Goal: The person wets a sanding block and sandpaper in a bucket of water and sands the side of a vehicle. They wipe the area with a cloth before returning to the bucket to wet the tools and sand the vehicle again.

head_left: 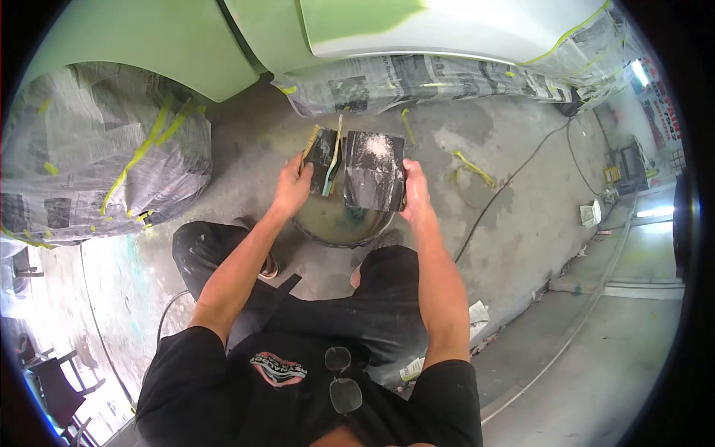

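Observation:
My left hand (295, 183) is closed on a dark flat piece (322, 158) with a rough yellow-tan edge, its thumb lying across the face. A thin pale strip with a teal end (333, 170) stands along that piece's right side. In my right hand (417, 192), gripped by its right edge, is a black sheet of sandpaper (375, 175), streaked and smeared with white residue. Both pieces are held over a round dark basin (332, 243) of murky water, partly hidden behind them. The fingers behind the sheet are out of sight.
Ahead stands a car body (160, 56) in green and white, its lower edge masked with newspaper (439, 77). Paper and yellow tape cover a wheel (112, 149) at left. A cable (497, 195) crosses the concrete floor, with loose yellow tape (474, 167) nearby.

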The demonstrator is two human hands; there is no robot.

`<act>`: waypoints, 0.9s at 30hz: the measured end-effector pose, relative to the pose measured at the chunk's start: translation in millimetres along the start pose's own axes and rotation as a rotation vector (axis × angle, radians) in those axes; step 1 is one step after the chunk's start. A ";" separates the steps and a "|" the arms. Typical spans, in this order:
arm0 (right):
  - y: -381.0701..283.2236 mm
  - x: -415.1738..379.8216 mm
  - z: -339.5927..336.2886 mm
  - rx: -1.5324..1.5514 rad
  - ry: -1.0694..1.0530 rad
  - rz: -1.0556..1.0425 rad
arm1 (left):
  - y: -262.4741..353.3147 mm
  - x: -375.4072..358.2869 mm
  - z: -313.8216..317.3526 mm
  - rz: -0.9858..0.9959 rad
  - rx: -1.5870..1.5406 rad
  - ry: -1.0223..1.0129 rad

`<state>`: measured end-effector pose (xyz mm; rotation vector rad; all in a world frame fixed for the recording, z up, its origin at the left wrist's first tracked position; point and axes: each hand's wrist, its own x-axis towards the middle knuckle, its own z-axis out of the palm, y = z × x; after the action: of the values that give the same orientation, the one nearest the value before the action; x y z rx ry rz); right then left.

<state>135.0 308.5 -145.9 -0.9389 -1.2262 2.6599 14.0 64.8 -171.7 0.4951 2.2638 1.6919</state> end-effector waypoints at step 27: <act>27.2 -2.5 32.9 -1.641 0.154 -0.126 | -13.0 -3.5 12.5 0.510 0.395 0.013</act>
<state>123.9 267.2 -147.6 -0.9146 -3.1306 0.9295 20.9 70.7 -187.7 1.2410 2.6488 1.4253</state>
